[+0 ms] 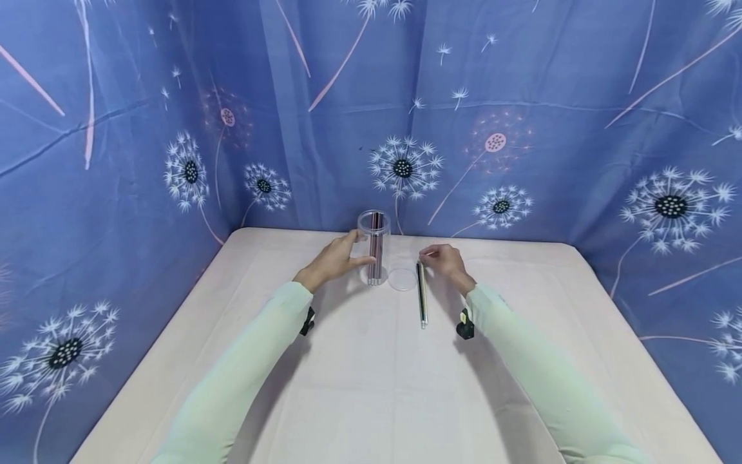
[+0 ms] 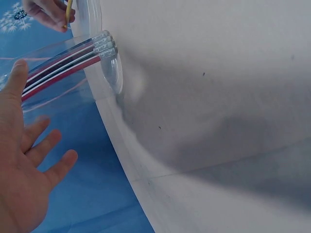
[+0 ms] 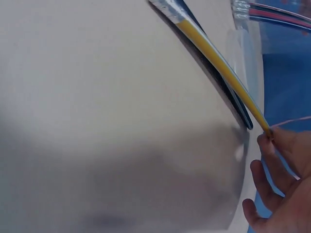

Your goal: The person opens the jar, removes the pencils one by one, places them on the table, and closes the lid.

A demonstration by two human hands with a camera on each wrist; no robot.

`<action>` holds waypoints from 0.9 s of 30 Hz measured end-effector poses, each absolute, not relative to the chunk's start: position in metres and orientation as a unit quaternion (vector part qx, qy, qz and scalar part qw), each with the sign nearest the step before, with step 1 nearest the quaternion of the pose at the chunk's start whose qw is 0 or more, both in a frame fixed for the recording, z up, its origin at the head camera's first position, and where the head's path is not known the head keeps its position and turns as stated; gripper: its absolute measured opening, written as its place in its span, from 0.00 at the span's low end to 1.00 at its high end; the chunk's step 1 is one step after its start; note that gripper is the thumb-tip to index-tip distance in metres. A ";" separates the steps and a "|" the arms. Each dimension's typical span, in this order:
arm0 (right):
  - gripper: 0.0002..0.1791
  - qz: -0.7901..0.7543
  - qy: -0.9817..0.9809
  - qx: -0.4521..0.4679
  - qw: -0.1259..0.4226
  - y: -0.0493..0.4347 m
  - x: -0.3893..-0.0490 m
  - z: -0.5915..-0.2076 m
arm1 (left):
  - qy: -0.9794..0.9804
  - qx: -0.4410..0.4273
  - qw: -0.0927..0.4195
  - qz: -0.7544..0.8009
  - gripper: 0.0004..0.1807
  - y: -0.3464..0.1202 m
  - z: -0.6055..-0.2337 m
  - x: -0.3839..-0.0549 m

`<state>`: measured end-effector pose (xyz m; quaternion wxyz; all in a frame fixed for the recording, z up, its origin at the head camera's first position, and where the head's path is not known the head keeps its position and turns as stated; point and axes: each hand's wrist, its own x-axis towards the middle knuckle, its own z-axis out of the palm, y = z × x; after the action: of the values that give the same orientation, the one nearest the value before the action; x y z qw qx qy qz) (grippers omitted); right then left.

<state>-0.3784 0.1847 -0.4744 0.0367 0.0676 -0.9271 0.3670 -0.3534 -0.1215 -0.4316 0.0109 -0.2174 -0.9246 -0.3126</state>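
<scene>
A clear plastic jar [image 1: 365, 248] stands upright near the table's back edge, with several slim dark and red striped pencils [image 1: 376, 248] inside, silvery ends down. My left hand [image 1: 336, 259] holds the jar lightly, its thumb across the front. In the left wrist view, the other fingers [image 2: 61, 165] spread beside the wall. Between thumb and fingertips, my right hand [image 1: 445, 260] pinches the far end of a yellow pencil [image 3: 214, 56]. A dark pencil [image 3: 238, 104] lies alongside it on the table, partly hidden under the yellow one.
Between the jar and the loose pencils lies a clear round lid [image 1: 402, 280]. A pale cloth covers the table [image 1: 359, 386]. Blue curtain [image 1: 324, 142] with dandelion prints hangs right behind the back edge and along both sides.
</scene>
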 end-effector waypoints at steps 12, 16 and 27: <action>0.10 0.342 -0.938 0.053 0.023 0.180 -0.376 -0.486 | -0.925 -0.217 0.007 -0.313 0.45 -0.120 -0.428 -0.351; 0.11 0.327 -0.943 0.055 0.026 0.179 -0.375 -0.488 | -0.925 -0.220 0.009 -0.311 0.45 -0.121 -0.429 -0.352; 0.11 0.318 -0.945 0.059 0.056 0.173 -0.369 -0.490 | -0.924 -0.224 0.015 -0.309 0.45 -0.123 -0.433 -0.355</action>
<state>-0.3691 0.1733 -0.4902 0.0555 0.0588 -0.9445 0.3183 -0.3546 -0.1232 -0.4334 0.0152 -0.2237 -0.9242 -0.3092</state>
